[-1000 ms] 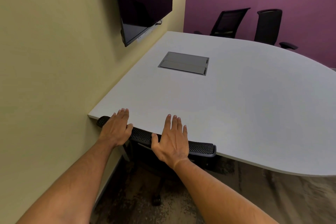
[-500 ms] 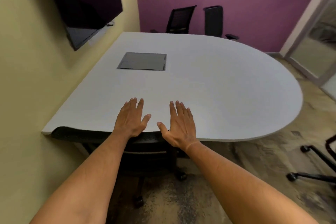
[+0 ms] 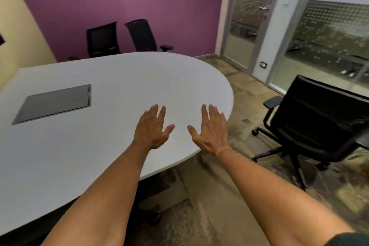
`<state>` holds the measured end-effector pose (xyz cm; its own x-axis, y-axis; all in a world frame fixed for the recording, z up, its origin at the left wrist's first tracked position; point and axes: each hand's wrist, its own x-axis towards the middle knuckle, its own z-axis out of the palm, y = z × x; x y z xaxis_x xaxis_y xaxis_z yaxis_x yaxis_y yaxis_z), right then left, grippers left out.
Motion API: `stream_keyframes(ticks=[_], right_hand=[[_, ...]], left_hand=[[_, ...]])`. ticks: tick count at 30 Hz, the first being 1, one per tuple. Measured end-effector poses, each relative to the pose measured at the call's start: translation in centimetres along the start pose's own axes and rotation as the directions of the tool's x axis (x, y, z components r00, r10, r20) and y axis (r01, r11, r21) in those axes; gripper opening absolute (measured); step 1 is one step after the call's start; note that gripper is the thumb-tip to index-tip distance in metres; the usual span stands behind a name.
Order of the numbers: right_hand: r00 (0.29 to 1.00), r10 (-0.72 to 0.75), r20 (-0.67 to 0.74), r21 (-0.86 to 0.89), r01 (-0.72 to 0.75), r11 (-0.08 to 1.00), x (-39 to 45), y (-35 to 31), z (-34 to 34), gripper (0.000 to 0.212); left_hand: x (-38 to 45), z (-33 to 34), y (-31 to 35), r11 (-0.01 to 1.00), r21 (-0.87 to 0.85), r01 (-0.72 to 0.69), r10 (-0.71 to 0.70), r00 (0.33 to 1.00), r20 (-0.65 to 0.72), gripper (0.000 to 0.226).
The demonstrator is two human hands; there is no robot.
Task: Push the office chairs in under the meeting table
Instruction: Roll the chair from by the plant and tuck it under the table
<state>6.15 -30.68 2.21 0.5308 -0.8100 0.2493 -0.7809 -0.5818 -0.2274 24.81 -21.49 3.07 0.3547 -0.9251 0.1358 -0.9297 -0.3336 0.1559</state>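
Both hands open and empty over the desk [image 3: 83, 146]; the loose office chair [image 3: 311, 126] sits off right, nearer my right hand [image 3: 212, 132] than left hand [image 3: 152, 129].

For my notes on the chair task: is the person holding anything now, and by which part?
Nothing is held. The left hand and right hand are open, fingers spread, above the table.

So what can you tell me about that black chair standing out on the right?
The black office chair stands on the patterned floor, clear of the white table, not pushed in. It has a dark, smooth-looking backrest and seat, black armrests, and a star base on casters. It is angled to the table. Neither hand touches it.
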Motion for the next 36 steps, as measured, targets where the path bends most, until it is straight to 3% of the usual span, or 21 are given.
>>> stream_keyframes(ticks=[9,20,28,36], right_hand=[[0.972,0.213,-0.1,-0.021,-0.216,0.976,4.4,19.3,-4.6,0.09],[0.87,0.463,-0.167,-0.05,-0.476,0.878,5.9,37.9,-7.3,0.09],[0.775,0.596,-0.208,-0.103,-0.624,0.775,9.6,50.4,-9.2,0.087],[0.655,0.73,-0.194,-0.108,-0.754,0.647,13.9,62.2,-10.0,0.079]], left_hand=[[13.4,4.2,18.8,0.965,-0.036,-0.259,0.259,0.966,0.001,0.078],[23.8,8.5,37.5,0.833,-0.149,-0.532,0.542,0.84,0.028,0.079],[33.7,12.5,48.9,0.729,-0.187,-0.659,0.675,0.738,0.029,0.077],[44.1,17.2,59.2,0.67,-0.287,-0.685,0.726,0.685,0.061,0.071]])
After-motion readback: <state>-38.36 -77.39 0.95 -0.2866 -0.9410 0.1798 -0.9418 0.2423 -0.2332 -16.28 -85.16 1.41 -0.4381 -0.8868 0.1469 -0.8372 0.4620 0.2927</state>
